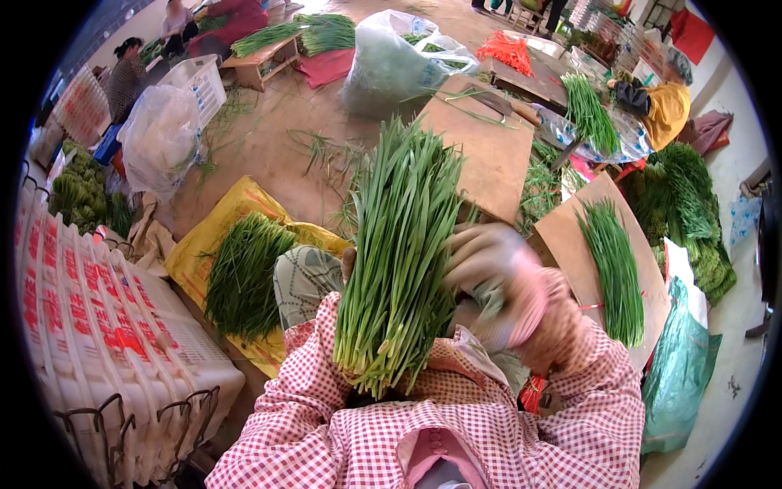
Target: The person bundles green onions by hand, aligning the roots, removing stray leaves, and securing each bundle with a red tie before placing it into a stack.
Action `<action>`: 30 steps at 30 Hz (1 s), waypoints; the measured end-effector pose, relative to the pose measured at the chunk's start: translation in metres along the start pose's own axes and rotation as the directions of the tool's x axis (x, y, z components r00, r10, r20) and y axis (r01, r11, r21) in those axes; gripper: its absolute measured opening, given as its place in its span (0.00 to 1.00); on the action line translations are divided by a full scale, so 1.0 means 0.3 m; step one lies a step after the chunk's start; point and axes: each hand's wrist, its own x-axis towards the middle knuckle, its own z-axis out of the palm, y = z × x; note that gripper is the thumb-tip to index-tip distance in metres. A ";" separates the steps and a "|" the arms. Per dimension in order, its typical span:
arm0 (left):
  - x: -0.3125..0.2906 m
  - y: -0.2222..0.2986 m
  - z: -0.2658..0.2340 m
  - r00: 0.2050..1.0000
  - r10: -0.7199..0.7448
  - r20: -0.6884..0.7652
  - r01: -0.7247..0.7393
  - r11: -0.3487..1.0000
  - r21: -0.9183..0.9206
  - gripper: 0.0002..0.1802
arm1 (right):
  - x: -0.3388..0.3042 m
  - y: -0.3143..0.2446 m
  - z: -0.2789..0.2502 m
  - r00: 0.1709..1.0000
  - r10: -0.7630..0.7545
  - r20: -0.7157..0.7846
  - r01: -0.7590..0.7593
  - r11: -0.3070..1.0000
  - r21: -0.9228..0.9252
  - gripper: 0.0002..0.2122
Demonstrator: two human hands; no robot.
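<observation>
A thick bunch of garlic chives (pixel 399 261) lies over my lap, its pale cut ends toward me and the green leaves pointing away. My left hand (pixel 349 262) grips its left side; most of that hand is hidden behind the stalks. At the bunch's right side, my right hand (pixel 497 281) is smeared by motion, so its fingers cannot be made out. To the right, a smaller bunch of chives (pixel 611 273) rests on a tilted brown board (pixel 566 224). On the left, more chives (pixel 248 273) lie on a yellow sack (pixel 199 240).
Stacked white crates (pixel 106 318) with red markings stand close on my left. Ahead are a brown board (pixel 481 147) with a knife (pixel 489 102) on it and a filled plastic bag (pixel 391 69). Red ties (pixel 505 53) lie farther off. Other people sit at the far left.
</observation>
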 end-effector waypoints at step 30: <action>1.203 -0.037 -0.179 0.720 -0.665 -0.199 0.661 0.744 -0.097 0.28 | 0.128 0.862 -0.692 0.930 0.246 -0.273 -0.121 0.906 0.405 0.38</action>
